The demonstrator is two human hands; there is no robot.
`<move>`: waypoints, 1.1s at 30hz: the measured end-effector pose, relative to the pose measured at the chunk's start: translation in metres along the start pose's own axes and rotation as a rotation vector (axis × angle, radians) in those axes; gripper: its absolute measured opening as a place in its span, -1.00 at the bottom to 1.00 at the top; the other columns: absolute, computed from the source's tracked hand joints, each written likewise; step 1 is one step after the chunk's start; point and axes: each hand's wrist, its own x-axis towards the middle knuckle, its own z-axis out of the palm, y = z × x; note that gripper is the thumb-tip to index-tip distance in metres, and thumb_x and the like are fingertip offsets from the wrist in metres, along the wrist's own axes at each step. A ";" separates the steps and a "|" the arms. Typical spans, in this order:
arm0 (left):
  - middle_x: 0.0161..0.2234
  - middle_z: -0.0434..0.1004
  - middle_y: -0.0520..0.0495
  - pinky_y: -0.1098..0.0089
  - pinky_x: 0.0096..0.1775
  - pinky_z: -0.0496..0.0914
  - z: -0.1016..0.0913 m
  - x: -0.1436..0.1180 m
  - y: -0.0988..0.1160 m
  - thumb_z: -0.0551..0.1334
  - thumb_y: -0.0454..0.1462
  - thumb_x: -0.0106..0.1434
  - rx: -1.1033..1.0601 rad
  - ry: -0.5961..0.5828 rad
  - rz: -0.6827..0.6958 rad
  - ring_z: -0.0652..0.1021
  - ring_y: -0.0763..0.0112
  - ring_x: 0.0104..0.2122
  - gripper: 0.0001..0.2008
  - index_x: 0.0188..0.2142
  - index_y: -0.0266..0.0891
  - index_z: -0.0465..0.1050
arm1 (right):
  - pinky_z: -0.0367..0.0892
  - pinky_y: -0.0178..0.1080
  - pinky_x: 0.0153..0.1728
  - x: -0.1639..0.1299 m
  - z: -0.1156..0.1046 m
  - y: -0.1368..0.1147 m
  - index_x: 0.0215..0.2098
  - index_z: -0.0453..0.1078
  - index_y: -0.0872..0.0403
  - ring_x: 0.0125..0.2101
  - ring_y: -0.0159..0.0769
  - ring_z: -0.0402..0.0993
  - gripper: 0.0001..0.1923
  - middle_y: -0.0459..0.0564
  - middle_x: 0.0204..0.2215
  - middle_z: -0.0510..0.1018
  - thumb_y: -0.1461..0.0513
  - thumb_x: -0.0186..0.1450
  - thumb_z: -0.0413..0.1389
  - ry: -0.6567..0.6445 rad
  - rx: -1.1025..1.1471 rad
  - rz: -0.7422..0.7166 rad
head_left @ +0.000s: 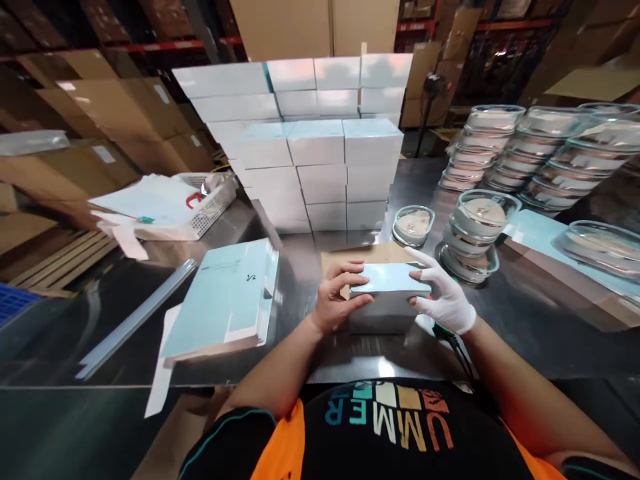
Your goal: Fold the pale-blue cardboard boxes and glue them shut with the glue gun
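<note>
A small white box (384,312) with a pale blue, shiny top stands on the metal table in front of me. My bare left hand (340,293) grips its left end, thumb on the near side and fingers over the top. At the right end, my right hand (443,297) holds the box between thumb and fingers; it wears a white glove with bare fingertips. Behind the box lies a piece of brown cardboard (367,255), partly covered by my hands. Under my right wrist there is a dark and green item (445,333) that I cannot make out.
Stacked white boxes (320,150) rise at the back. Glass containers with lids (473,233) stand in piles on the right, near a single glass container (413,225). Pale blue flat cartons (220,293), a clear strip (137,317) and a white basket (213,207) with papers lie left.
</note>
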 end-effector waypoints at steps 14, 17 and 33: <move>0.07 0.77 -0.16 -0.08 0.22 0.57 -0.015 0.021 0.022 0.31 -0.18 0.51 0.150 -0.458 0.171 0.65 0.06 0.22 -0.73 0.14 -0.03 0.68 | 0.35 0.16 0.36 -0.001 0.002 -0.013 0.20 0.62 -0.19 0.34 -0.04 0.46 -0.69 0.08 0.31 0.58 0.07 0.57 0.15 -0.157 -0.113 -0.241; 0.08 0.76 -0.17 -0.07 0.20 0.59 -0.016 0.019 0.024 0.32 -0.21 0.51 0.156 -0.455 0.174 0.66 0.05 0.22 -0.70 0.18 -0.01 0.66 | 0.26 0.15 0.43 -0.009 0.004 -0.004 0.33 0.52 -0.17 0.40 -0.02 0.39 -0.55 0.12 0.39 0.50 0.00 0.52 0.22 -0.144 -0.079 -0.119; 0.02 0.69 -0.33 0.00 0.01 0.62 -0.003 -0.054 -0.003 0.62 0.27 -0.10 -0.260 -0.058 -0.892 0.73 -0.11 -0.02 -0.02 0.19 -0.15 0.47 | 0.60 0.13 0.12 -0.023 0.030 0.016 0.27 0.51 0.01 0.10 0.19 0.67 -0.22 0.25 0.07 0.72 -0.26 0.28 0.29 0.166 0.027 0.352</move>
